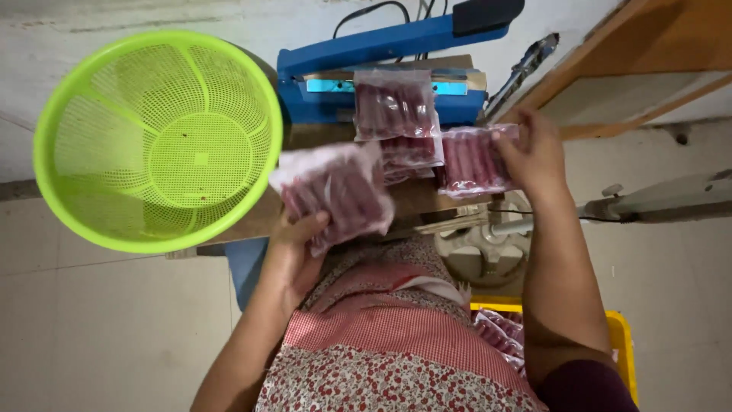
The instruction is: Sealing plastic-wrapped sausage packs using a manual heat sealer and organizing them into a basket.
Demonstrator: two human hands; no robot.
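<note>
My left hand (299, 238) grips a clear plastic packet of dark red sausages (335, 194), held tilted just right of the green basket. My right hand (534, 149) holds a second sausage packet (469, 160) by its right edge, resting on the brown table. A third packet (395, 103) lies with its open end in the jaw of the blue heat sealer (389, 57). Another packet (412, 155) lies under it, between the two held ones.
A lime green perforated basket (156, 137), nothing in it, stands at the left on the table edge. A yellow crate (621, 336) with more packets sits low at the right. A wooden shelf (648, 53) is at the upper right, metal tongs (526, 69) beside it.
</note>
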